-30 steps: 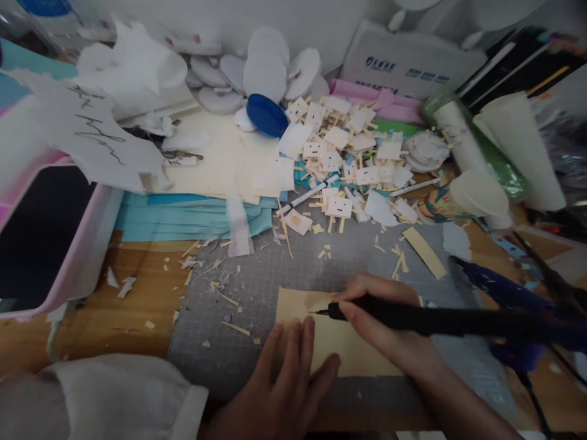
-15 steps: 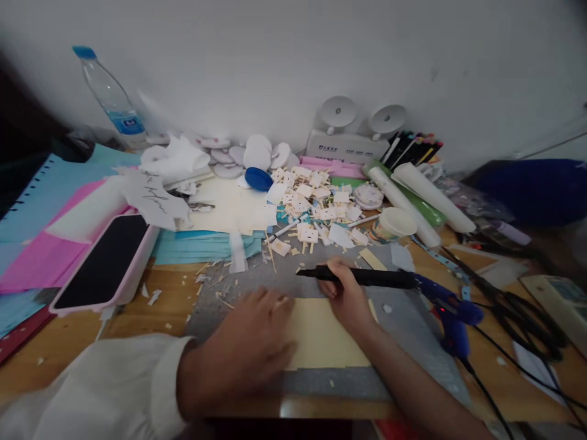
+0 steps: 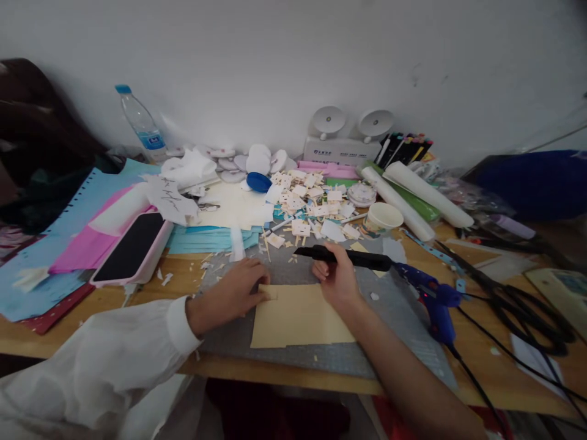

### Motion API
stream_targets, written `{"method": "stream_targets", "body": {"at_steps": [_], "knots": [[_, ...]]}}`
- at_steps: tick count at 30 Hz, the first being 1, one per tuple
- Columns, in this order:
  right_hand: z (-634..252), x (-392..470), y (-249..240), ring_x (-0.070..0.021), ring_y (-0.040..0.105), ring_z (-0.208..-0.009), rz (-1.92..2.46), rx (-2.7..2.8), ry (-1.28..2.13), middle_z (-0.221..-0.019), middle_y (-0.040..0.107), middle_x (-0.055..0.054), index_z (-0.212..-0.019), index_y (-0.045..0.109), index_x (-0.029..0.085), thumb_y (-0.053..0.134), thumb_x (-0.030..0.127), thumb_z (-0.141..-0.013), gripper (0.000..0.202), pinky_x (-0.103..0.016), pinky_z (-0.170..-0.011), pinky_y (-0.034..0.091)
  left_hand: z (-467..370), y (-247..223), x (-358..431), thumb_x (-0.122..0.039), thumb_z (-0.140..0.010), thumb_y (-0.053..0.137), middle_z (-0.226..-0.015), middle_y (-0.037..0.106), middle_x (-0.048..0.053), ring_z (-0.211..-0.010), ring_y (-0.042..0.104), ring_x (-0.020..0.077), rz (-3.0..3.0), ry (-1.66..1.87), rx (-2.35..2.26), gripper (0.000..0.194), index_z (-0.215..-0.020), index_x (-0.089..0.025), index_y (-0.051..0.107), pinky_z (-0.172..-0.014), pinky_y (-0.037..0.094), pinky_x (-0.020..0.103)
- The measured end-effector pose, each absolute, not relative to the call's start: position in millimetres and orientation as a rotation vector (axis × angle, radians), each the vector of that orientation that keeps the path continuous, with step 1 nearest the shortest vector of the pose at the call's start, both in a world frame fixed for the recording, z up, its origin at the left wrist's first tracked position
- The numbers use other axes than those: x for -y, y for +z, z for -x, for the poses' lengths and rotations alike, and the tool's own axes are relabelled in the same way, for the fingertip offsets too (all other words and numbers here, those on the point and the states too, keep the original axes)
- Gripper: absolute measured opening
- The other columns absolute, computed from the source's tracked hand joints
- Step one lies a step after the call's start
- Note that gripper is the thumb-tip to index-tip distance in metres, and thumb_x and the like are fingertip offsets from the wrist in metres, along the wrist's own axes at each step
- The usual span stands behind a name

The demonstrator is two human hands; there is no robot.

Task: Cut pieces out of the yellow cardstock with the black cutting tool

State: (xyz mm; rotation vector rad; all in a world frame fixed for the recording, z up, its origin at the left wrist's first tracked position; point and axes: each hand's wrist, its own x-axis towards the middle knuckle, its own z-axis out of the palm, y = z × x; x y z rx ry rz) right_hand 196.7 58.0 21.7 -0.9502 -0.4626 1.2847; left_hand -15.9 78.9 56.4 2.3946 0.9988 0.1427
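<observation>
A pale yellow sheet of card [image 3: 298,324] lies on a grey cutting mat [image 3: 367,360] in front of me. My left hand [image 3: 233,290] is at the card's upper left corner, fingers bent together, thumb and fingertips at a small strip of the same colour [image 3: 269,296]; whether the strip is loose from the card is hard to tell. In my right hand [image 3: 339,278] is a black utility knife [image 3: 367,258], its tip pointing left above the card's far edge. The side of that hand rests by the card's right part.
Behind the mat lies a heap of small cream cutouts with faces [image 3: 312,195], beside a paper cup [image 3: 384,219]. At right are a blue glue gun [image 3: 433,299] with its cord and black scissors [image 3: 518,305]. A pink-cased phone [image 3: 131,247] and a water bottle [image 3: 147,128] stand left.
My left hand has moved left from over the card to its upper left corner, uncovering most of it. The knife stays in my right hand. The camera view has shifted slightly.
</observation>
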Motion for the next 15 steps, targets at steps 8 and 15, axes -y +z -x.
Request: {"method": "stream_targets", "body": {"at_steps": [8, 15], "knots": [[-190.5, -54.0, 18.6, -0.0054, 0.024, -0.038, 0.997, 0.476, 1.216, -0.042, 0.031, 0.011, -0.056, 0.038, 0.022, 0.067, 0.036, -0.071, 0.036, -0.021, -0.037, 0.019, 8.2, 62.9, -85.7, -0.023, -0.082, 0.053, -0.071, 0.055, -0.003, -0.065, 0.05, 0.0143, -2.219, 0.112, -1.002, 0.007, -0.076, -0.019, 0.05, -0.06, 0.036, 0.024], [-186.7, -53.0, 13.2, -0.0074, 0.028, -0.04, 1.084, 0.547, 1.097, -0.046, 0.032, 0.01, -0.061, 0.039, 0.023, 0.06, 0.042, -0.08, 0.034, -0.022, -0.039, 0.023, 9.9, 67.7, -84.8, -0.023, -0.086, 0.047, -0.07, 0.051, -0.003, -0.063, 0.046, 0.0134, -2.15, 0.189, -1.004, 0.006, -0.081, -0.02, 0.048, -0.059, 0.033, 0.024]]}}
